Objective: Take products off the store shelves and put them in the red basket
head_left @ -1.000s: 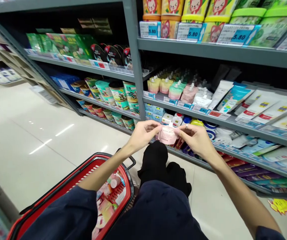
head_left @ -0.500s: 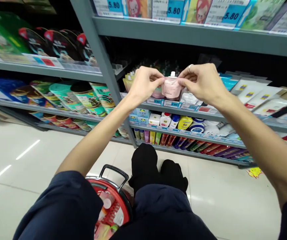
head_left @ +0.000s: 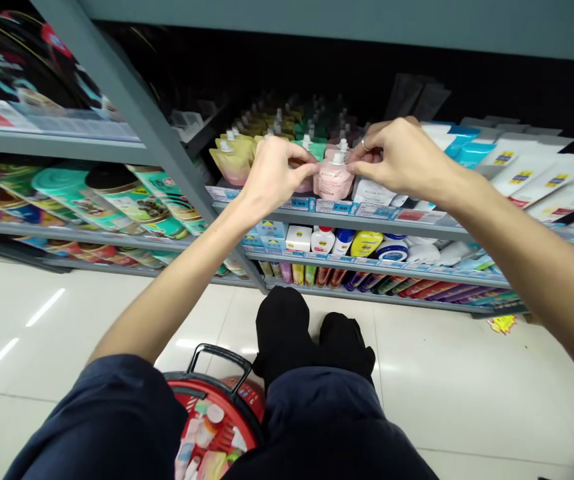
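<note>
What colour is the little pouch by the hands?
The pouch is pale pink; the head view shows it best.

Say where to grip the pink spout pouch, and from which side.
Probably pinch the pink spout pouch by its body's side edges, from the front: other pouches crowd behind it, the shelf lies beneath, and the white cap is tiny.

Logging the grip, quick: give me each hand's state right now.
Left hand: closed, pinching the pink spout pouch at its left side.
Right hand: closed, pinching the same pouch at its upper right.
</note>
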`<state>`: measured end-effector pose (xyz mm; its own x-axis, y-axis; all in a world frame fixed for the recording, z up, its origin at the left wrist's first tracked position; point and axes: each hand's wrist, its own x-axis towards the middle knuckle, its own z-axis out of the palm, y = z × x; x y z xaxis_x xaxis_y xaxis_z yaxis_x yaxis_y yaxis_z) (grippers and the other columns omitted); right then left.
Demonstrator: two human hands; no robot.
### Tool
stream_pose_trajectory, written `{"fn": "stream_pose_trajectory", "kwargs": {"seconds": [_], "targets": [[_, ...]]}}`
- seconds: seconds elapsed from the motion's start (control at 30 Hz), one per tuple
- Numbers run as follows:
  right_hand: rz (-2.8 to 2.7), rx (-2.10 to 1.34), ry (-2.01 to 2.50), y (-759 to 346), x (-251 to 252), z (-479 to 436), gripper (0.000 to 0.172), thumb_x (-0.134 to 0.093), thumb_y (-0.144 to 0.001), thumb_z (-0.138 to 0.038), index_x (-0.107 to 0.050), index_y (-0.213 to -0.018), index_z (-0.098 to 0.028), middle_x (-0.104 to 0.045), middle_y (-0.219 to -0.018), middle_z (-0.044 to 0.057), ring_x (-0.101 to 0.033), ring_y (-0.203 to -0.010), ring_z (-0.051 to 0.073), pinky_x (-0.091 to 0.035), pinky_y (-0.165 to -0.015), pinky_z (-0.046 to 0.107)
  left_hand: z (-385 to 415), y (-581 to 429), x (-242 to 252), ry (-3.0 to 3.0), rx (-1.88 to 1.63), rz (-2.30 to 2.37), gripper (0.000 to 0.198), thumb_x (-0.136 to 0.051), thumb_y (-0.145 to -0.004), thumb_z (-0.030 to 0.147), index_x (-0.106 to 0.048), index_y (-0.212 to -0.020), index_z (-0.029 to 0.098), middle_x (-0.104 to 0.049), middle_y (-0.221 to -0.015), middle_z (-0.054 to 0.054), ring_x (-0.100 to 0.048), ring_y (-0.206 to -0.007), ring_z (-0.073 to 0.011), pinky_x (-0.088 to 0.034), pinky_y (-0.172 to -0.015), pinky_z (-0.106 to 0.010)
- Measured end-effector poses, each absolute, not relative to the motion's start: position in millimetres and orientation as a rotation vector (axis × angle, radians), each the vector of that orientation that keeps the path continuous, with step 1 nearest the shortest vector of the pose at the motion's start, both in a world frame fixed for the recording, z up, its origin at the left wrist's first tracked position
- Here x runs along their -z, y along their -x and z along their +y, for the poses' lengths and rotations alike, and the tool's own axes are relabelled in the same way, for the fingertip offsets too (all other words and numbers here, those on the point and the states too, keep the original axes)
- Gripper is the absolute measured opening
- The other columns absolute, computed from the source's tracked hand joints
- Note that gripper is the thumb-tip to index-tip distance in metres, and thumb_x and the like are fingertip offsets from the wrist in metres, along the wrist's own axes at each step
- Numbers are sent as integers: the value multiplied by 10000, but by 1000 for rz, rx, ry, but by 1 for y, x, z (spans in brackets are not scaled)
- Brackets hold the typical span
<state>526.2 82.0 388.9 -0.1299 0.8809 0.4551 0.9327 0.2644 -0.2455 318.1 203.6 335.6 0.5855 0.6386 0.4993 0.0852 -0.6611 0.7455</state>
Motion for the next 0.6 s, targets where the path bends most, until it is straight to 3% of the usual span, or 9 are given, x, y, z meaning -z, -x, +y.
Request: {"fn": "stream_pose_trajectory", "kwargs": {"seconds": [0.27, 0.5, 0.6], "targets": [[-2007, 46, 1641, -535, -378, 92, 81, -782, -794, -281, -790, -786, -201, -710, -665, 36, -666, -737, 223, -520, -734, 355, 210, -327, -323, -2111, -984, 609, 112, -812, -781, 217, -758, -846, 143, -776, -852, -79, -717, -958, -273, -582, -942, -388], [-2089, 152, 1688, -541, -379, 95, 150, -751, -838, -344, -774, -778, -208, -751, -726, 50, -694, -756, 228, -536, -724, 349, 209, -329, -317, -2126, -964, 558, 218, -818, -812, 334, -746, -858, 134, -760, -808, -67, -741, -910, -256, -623, -851, -367], [-2101, 152, 1696, -542, -379, 95, 153, -749, -840, -339, -770, -781, -199, -747, -720, 37, -704, -773, 226, -537, -740, 346, 211, -331, -316, -2092, -964, 563, 202, -827, -800, 297, -736, -853, 125, -750, -804, -66, -748, -931, -263, -626, -849, -365]]}}
